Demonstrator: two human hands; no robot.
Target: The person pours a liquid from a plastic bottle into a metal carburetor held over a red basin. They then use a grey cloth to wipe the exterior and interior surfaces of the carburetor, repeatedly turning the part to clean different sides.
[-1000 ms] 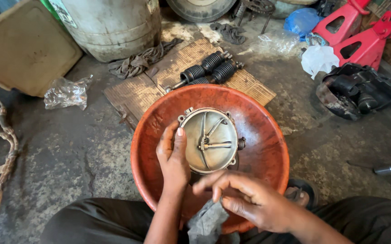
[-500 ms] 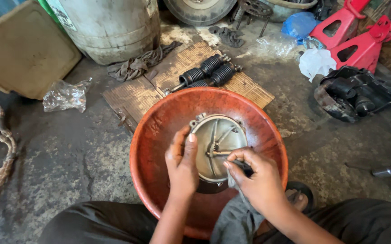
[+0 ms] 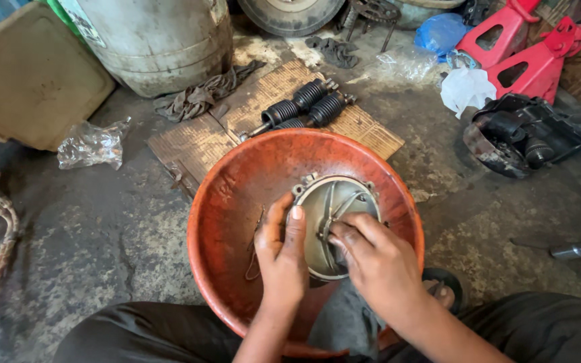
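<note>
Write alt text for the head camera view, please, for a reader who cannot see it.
Over a round orange basin on a grimy concrete floor, the left hand steadies a round grey metal cover while the right hand rubs its inside with a grey rag. Black ribbed rubber boots lie on cardboard behind.

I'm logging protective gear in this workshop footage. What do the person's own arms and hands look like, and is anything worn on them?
Both forearms are bare: no sleeves reach into view. The left hand and the right hand wear no gloves, and no rings, watch or bracelet show. The fingers look smudged with dark grime, and the left thumbnail is short and pale. Dark trousers cover the legs below.
</note>
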